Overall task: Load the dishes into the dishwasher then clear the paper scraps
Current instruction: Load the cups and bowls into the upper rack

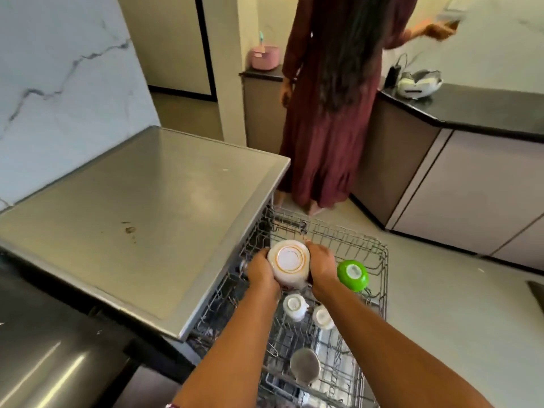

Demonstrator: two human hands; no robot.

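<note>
1. White bowl (290, 267): held upside down, foot ring facing the camera, orange band around the base. Its rim and inside are hidden underneath. It is above the left part of the dishwasher rack (379, 260); cannot tell whether it touches the wires.
2. Left hand (260, 273): clasps the bowl's left side. Fingers (259, 260) are curled round the wall, with the tips hidden behind the bowl.
3. Right hand (322, 266): clasps the bowl's right side in the same way, curled close to the wall, fingertips also out of sight.
4. The rack is pulled out over the floor (441, 319). Its near end is cut off by the bottom edge and partly covered by both forearms.
5. In the rack:
   - green bowl (352, 275), upside down, just beside the right hand
   - white cups (294, 307), two, upside down between the forearms, the right one partly hidden by the arm
   - steel tumbler (305, 365), lower down; hard to tell how it lies
6. Steel surface (141, 207) to the left of the rack, stained near the middle.
7. Second person (329, 128) stands beyond in a long maroon dress, back turned; the raised hand is blurred.
8. Pink pot (264, 58) on a dark surface (471, 110) behind. The grey-white item at far right is unclear.
</note>
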